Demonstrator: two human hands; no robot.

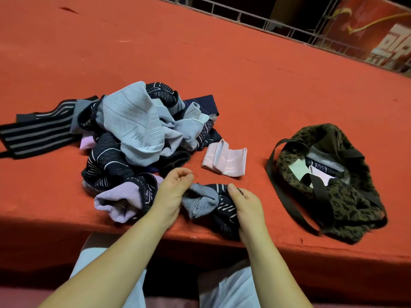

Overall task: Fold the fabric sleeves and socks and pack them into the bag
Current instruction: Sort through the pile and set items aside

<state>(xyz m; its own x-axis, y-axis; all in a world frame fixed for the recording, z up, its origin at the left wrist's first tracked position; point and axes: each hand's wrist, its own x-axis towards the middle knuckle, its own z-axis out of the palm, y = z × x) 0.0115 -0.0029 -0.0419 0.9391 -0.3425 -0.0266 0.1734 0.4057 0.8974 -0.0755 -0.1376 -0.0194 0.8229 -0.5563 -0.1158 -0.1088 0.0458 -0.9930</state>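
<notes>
A dark navy and grey patterned sleeve lies bunched at the near edge of the red table. My right hand grips its right side with thumb on top. My left hand is beside its left end, fingers curled, pinching the grey edge. A heap of light blue, black and lilac sleeves and socks sits behind my left hand. A folded pink piece lies alone in the middle. The leopard-print bag stands open at right, with folded pieces inside.
A black and grey striped band stretches out at the far left. The bag's dark straps trail toward the table's front edge. Behind the table runs a metal railing. My legs in light trousers are below the table edge.
</notes>
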